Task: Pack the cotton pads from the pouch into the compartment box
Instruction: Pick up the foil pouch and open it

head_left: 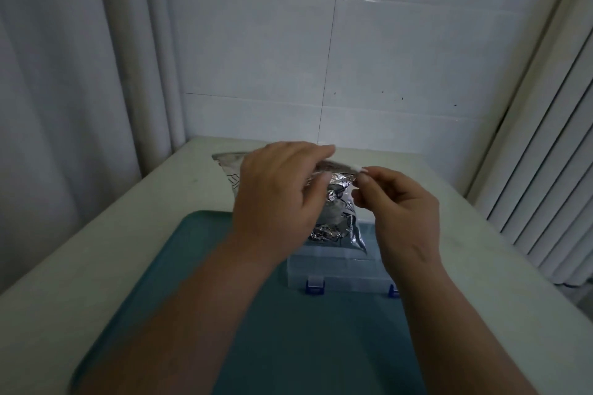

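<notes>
A crinkled silver foil pouch [333,202] is held up above the table. My left hand [276,196] grips its top edge from the left. My right hand [401,202] pinches the small white slider tab [358,168] at the pouch's top right corner. Under the pouch lies a clear plastic compartment box [340,272] with blue latches, its lid closed. No cotton pads show; the pouch's contents are hidden.
The box rests on a teal mat [263,330] on a pale table [96,250]. A tiled wall stands behind, a white curtain hangs at the left, and ribbed white panels stand at the right.
</notes>
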### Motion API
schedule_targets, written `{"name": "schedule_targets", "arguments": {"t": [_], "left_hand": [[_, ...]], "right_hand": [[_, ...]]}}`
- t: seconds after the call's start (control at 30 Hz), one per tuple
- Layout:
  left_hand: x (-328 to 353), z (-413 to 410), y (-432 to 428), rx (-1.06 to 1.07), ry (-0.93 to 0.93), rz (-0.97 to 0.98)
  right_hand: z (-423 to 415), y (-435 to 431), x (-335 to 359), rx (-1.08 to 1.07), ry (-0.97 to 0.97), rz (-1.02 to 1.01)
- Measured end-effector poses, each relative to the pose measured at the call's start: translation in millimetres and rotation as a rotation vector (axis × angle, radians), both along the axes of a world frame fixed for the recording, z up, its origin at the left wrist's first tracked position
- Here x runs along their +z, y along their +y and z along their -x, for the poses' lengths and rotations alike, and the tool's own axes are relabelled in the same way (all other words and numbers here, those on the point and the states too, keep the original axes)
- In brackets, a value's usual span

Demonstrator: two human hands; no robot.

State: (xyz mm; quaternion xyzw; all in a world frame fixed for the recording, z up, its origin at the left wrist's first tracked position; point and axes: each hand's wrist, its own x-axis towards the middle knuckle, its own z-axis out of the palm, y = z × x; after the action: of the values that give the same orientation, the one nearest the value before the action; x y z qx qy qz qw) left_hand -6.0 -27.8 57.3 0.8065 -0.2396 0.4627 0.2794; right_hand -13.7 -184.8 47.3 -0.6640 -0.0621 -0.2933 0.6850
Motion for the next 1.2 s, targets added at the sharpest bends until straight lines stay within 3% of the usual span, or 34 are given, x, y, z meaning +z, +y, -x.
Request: {"name": "schedule_targets", "arguments": {"t": [0.17,0.33,0.77,1.0,1.2], "left_hand": [[12.1,-6.9,-20.6,0.042,0.05,-0.113],[16.1,-12.9,-21.0,0.093,0.057,-0.143],[1.5,-17.7,65.6,0.322,0.206,0.016],[-16.0,-18.0,96.6,0.192,0.355,0.345],[-22.2,-19.2,91.7,-0.123,0.715,1.001]], "right_hand": [[0.4,1.0,-2.1,-0.039,-0.022,0.154],[-1.3,-0.5,-4.0,-0.047,-0.023,0.149],[-7.0,-14.4,-8.9,-0.072,0.016,-0.061],[-9.3,-15.2,-9.7,-0.061,0.037,-0.124],[-1.9,-15.1,-2.3,0.022,0.085,-0.134]]}}
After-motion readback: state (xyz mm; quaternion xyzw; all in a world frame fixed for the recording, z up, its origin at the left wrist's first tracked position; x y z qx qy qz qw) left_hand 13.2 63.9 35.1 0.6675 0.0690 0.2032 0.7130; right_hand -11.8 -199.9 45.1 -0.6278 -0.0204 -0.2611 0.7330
